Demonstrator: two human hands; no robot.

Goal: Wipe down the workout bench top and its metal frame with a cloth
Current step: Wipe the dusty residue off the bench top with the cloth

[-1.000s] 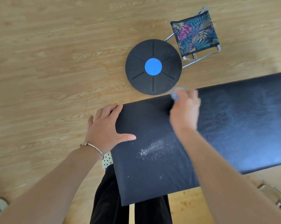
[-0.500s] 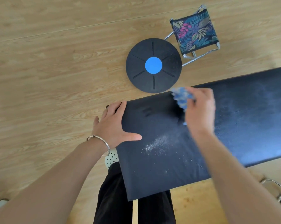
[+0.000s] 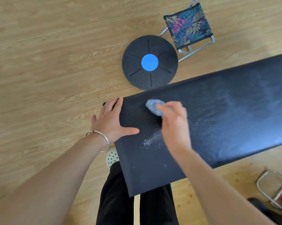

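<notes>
Cloth on tabletop
Right hand (image 3: 174,125) grips the blue cloth (image 3: 153,107) on the black tabletop (image 3: 226,111); left hand (image 3: 111,120), fingers flat, presses its 9 o'clock end. Dust (image 3: 150,141) at the cloth's 6 o'clock.

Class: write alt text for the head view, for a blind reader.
A person's right hand holds a blue cloth against a black bench top while the left hand rests on its end. Some white powder lies near the hands; a balance disc and folding stool sit on the wooden floor.

Bright, even light; wide-angle edge warping; right hand (image 3: 174,125) motion-blurred.
</notes>
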